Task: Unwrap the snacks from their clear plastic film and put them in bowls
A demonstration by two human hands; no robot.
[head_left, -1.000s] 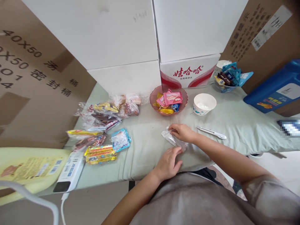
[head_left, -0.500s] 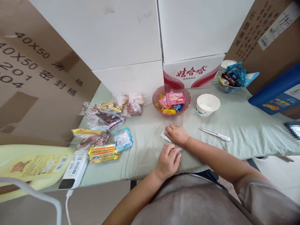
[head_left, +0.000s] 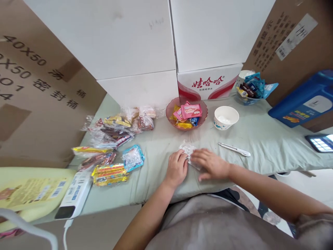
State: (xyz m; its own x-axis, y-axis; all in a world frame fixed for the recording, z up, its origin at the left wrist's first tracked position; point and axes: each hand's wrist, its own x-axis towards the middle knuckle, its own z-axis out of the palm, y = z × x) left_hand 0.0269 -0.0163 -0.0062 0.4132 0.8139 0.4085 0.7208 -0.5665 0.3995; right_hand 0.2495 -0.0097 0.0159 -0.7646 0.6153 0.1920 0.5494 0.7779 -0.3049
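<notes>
Both the left hand (head_left: 177, 168) and the right hand (head_left: 212, 163) rest on a piece of clear plastic (head_left: 187, 148), which lies crumpled on the green-covered bench (head_left: 158, 149), near its front edge; the left hand is narrow, fingers curled at the plastic's near left side, though whether they pinch it cannot be told; the right hand is wide, fingers extended over the plastic and thumb apart. Just beyond the right hand lies a white cutter (head_left: 235, 149), set obliquely; behind the plastic stand a pink bowl (head_left: 204, 111), holding pink packets (head_left: 191, 111) among yellow and blue ones, and, to its right, a paper cup (head_left: 219, 125). Well to the left lie a blue packet (head_left: 133, 158), yellow packets (head_left: 110, 174) and, farther back, wrapped snacks (head_left: 117, 132); a white device (head_left: 75, 192) stands between these and a yellow jug (head_left: 33, 191). At the far right are a phone (head_left: 321, 143) and a tilted blue jug (head_left: 303, 99); white boxes (head_left: 135, 38) rise along the back.
</notes>
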